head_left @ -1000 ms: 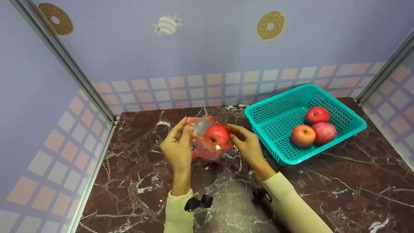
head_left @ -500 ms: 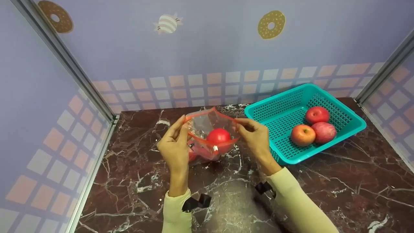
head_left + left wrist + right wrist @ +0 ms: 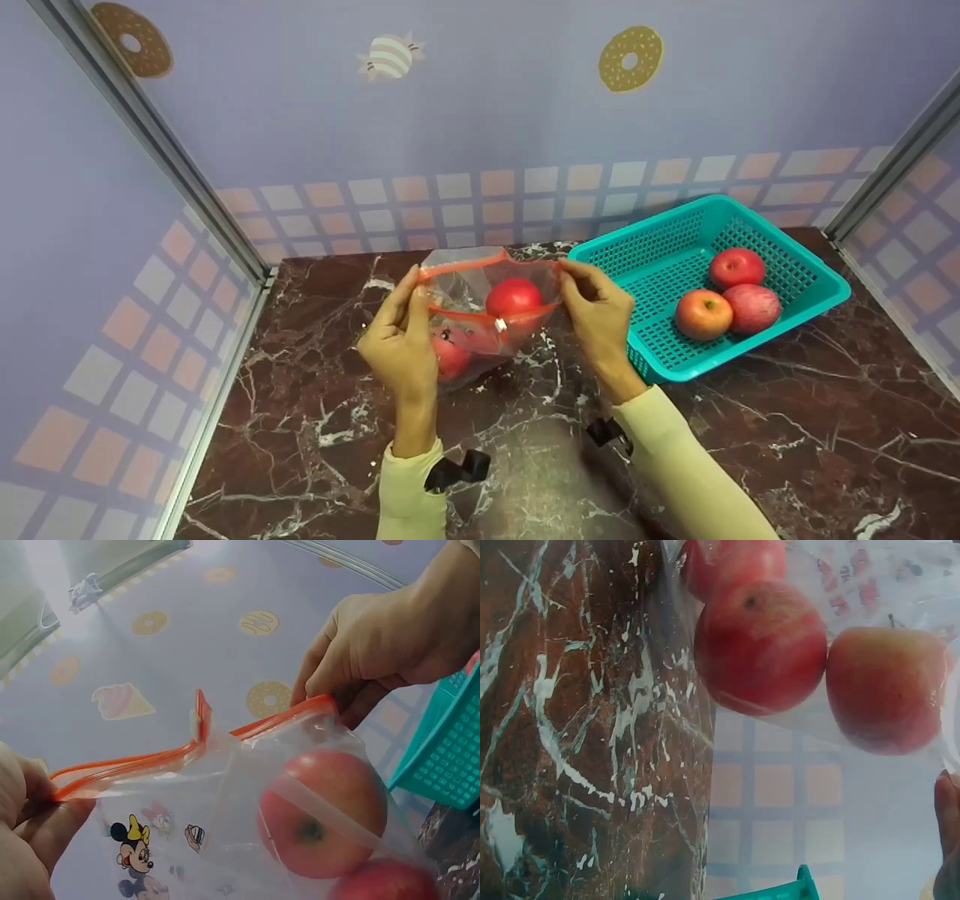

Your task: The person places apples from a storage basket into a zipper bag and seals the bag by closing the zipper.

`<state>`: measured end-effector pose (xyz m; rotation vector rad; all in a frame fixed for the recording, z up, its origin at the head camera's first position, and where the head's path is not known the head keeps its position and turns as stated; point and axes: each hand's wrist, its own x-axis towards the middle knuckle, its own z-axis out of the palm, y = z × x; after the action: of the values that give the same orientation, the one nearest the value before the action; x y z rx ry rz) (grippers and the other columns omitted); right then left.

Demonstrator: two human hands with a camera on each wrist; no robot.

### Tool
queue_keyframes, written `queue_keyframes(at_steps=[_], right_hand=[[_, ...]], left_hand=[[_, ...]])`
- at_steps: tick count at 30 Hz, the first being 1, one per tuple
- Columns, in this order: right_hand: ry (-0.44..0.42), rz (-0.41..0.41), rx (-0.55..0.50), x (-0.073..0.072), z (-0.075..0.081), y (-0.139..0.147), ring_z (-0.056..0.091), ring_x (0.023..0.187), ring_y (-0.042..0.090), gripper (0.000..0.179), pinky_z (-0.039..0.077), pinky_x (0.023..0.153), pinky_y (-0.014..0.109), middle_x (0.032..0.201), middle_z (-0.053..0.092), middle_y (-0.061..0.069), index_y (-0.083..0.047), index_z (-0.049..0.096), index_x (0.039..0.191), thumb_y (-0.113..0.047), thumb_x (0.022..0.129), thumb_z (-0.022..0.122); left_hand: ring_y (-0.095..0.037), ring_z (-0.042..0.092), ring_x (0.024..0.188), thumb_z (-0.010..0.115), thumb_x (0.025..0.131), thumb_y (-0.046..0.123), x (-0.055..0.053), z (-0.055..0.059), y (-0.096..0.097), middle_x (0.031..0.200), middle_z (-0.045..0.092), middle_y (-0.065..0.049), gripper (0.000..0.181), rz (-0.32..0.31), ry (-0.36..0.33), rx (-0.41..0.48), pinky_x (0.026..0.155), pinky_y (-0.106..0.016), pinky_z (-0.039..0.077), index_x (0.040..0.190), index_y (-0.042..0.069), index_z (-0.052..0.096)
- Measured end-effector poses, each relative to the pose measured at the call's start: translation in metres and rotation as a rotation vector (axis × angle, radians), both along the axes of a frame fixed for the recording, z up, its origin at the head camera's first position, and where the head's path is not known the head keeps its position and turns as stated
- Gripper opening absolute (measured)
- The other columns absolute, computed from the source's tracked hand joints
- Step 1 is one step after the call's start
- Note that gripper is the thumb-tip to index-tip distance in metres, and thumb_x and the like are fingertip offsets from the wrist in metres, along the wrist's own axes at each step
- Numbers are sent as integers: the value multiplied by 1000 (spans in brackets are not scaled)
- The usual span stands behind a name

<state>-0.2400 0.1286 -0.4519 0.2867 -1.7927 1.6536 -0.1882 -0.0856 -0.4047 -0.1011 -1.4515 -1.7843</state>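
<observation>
Between the two hands hangs a clear zip bag with an orange rim and a small white slider at its front. My left hand pinches one end of the rim, and my right hand pinches the other end. The mouth is spread apart. Inside, a red apple sits to the right and another apple lies lower left. In the right wrist view several apples show through the plastic. Cartoon mice are printed on the bag in the left wrist view.
A teal plastic basket holding three apples stands right of the right hand, close to it. Beneath is a dark red marbled tabletop. A patterned wall rises behind, with side panels left and right.
The hands have moved apart, the right one mostly to the right and slightly away. The bag's mouth has been pulled wider and its rim raised a little. The basket has stayed put.
</observation>
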Motion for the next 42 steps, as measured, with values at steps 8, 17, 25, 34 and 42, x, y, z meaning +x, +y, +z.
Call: queue_keyframes(at_steps=[8, 17, 25, 34, 42], right_hand=[[-124, 60, 148, 2, -3, 10, 73, 81, 18, 17, 59, 66, 20, 99, 80, 8, -2, 81, 111, 5, 97, 73], [140, -196, 99, 13, -21, 7, 71, 76, 17, 19, 56, 65, 15, 95, 78, 12, 4, 80, 107, 14, 92, 74], [186, -219, 48, 32, -3, -3, 73, 78, 22, 17, 57, 69, 14, 92, 75, 24, 14, 75, 104, 22, 90, 69], [97, -157, 182, 43, 5, 13, 70, 84, 30, 22, 58, 76, 18, 97, 73, 23, 13, 73, 111, 19, 90, 71], [100, -162, 204, 42, 9, 19, 70, 77, 24, 12, 58, 73, 16, 87, 74, 21, 9, 78, 99, 15, 89, 76]], left_hand=[[-29, 78, 93, 72, 95, -11, -1, -1, -1, 107, 78, -19, 21, -69, -93, -188, 75, -29, 65, 115, -7, 78], [-27, 75, 73, 73, 92, -14, 2, -3, 1, 97, 80, -15, 24, 28, -35, -151, 56, -25, 61, 112, -4, 80], [-27, 75, 70, 74, 90, -17, 1, -5, 5, 99, 80, -14, 25, 96, 36, -216, 55, -26, 61, 110, -3, 81], [-21, 73, 71, 73, 92, -12, 1, -3, 9, 100, 80, -14, 21, -18, -78, -214, 56, -16, 56, 109, -4, 81], [-28, 76, 79, 74, 91, -13, 0, -4, 13, 105, 79, -15, 21, -38, -79, -221, 62, -19, 60, 109, -4, 81]])
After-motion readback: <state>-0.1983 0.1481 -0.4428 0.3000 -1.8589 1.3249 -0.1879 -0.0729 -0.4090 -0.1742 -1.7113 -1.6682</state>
